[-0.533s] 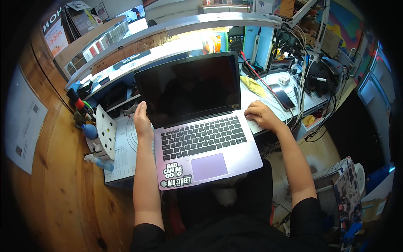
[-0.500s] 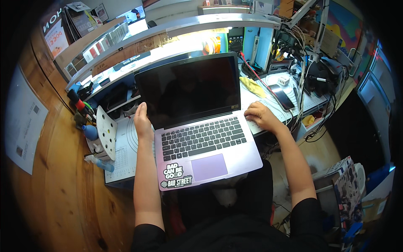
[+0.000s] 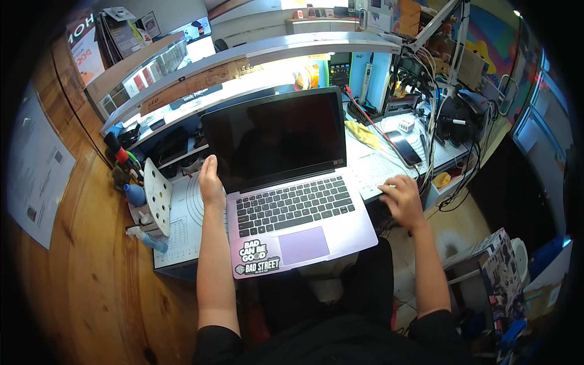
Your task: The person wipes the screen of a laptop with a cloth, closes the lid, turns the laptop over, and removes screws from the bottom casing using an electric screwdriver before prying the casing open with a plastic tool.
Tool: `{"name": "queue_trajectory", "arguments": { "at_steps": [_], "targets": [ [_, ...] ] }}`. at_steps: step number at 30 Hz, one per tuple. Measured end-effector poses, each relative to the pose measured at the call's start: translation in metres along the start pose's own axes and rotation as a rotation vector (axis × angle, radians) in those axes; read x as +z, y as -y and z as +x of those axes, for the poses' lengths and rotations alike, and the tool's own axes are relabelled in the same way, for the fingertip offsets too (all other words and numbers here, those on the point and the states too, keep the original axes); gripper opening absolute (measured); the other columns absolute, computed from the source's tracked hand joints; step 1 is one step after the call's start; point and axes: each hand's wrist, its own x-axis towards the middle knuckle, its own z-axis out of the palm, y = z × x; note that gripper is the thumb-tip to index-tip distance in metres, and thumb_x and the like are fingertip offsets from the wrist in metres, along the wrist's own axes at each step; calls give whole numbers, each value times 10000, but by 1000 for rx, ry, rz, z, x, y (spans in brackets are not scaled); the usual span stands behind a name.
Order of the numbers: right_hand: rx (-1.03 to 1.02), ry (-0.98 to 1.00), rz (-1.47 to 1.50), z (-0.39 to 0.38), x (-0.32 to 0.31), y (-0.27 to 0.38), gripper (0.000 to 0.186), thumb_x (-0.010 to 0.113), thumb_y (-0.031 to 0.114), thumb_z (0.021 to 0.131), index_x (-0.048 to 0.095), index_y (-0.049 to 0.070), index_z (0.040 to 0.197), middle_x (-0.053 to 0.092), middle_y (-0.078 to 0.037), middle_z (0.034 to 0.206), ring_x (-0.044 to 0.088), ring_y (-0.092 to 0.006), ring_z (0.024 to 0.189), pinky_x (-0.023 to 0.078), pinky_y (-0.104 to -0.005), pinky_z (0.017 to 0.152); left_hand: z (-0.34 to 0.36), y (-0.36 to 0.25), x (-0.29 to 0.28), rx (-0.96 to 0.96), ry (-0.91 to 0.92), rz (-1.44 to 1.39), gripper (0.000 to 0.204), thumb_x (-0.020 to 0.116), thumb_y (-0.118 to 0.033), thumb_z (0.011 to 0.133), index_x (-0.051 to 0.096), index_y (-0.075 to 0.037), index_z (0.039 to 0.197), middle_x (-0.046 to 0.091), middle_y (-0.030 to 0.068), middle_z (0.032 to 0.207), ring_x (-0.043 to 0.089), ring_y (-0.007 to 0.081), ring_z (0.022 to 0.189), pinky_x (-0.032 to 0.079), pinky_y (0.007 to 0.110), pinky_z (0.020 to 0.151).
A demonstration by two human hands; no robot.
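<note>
One open laptop [image 3: 292, 204] with a dark screen [image 3: 274, 140] lies above the person's lap [image 3: 368, 280], at the front of the surface [image 3: 365, 169]. The left hand [image 3: 210, 185], fingers straight and together, lines its left edge; the right hand [image 3: 403, 199], fingers loosely bent, stands apart to its right. Whether either pinches anything cannot be told.

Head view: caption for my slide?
Left hand at the edge of an open, dark-screened laptop, right hand apart, at a cluttered workbench.

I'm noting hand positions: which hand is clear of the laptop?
The right hand, off to the right of the laptop with a gap between; the left hand is at its left edge.
</note>
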Motion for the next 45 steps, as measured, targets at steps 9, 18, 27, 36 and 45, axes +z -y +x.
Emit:
{"name": "queue_trajectory", "arguments": {
  "at_steps": [9,18,27,36,45],
  "targets": [
    [-32,-242,311,-29,43,60,360,669,46,810,709,53,1168,688,-122,1235,607,-331,1140,489,-421,974,14,12,-13,8,117,-243,428,580,-239,1045,553,67,1343,610,97,1337,496,130,1290,324,267,1123],
    [-214,-368,649,-7,-50,80,203,689,172,915,591,43,1038,720,-195,1081,685,-385,1063,512,-517,970,-56,-25,-7,-251,388,-245,259,512,-178,1062,651,33,1119,711,142,1113,699,205,964,563,328,865],
    [-93,-607,1101,-8,-137,108,390,583,412,1025,462,45,1075,668,-264,894,698,-304,676,606,-355,648,-169,-86,40,-186,372,-245,490,500,-3,1017,395,11,1495,674,216,1206,698,217,1046,571,330,951],
    [331,-698,1003,9,-223,100,451,527,302,1071,566,-65,1331,685,-119,1172,664,-146,1012,506,-252,907,-229,-77,9,-316,423,-534,317,597,-102,999,605,48,1278,673,184,1209,708,207,964,613,327,798],
    [729,-370,1309,23,-211,76,345,576,272,1054,674,-26,1198,727,-81,1094,695,-122,929,544,-238,821,-279,-124,7,-605,618,-294,387,506,-222,1055,628,121,1186,701,279,1100,724,396,986,632,492,831]
  ]
}}
